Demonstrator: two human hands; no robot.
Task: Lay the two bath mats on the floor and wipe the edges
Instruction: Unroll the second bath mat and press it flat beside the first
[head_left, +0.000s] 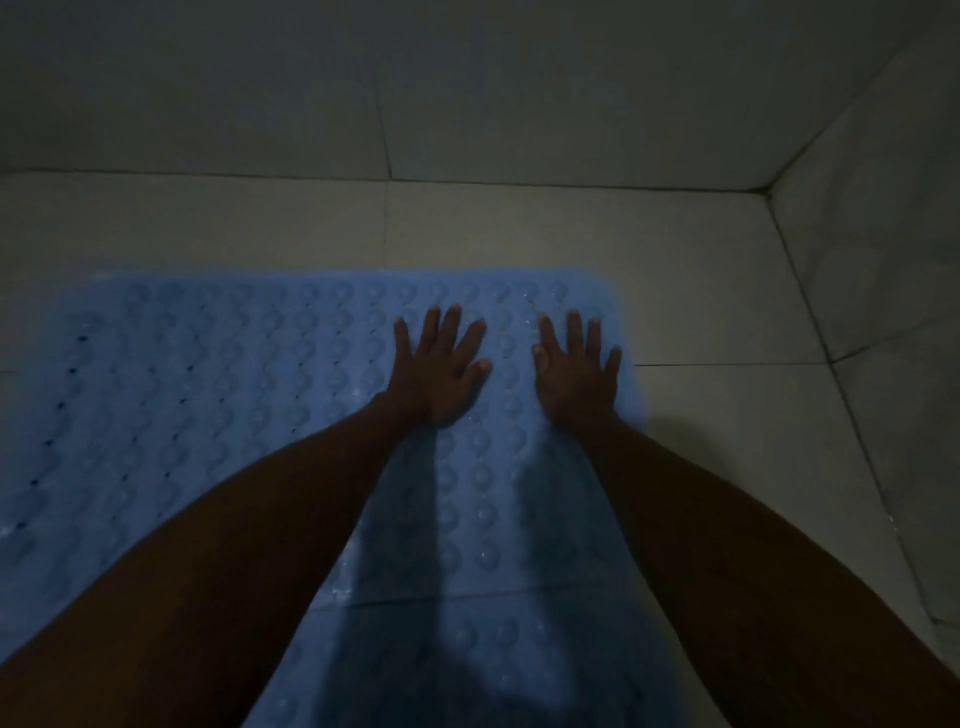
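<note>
A translucent blue bath mat (218, 395) with rows of round suction bumps and small holes lies flat on the pale tiled floor. My left hand (441, 369) rests palm down on it, fingers spread, near its far right part. My right hand (579, 366) is pressed flat beside it, close to the mat's right edge. Neither hand holds anything. A seam or edge line (415, 600) crosses the blue surface nearer to me; whether a second mat begins there I cannot tell. The light is dim.
The tiled floor (519, 228) runs beyond the mat to a tiled wall (467, 88) at the back. A second wall (893, 291) closes the right side, meeting the back one in a corner (766, 192).
</note>
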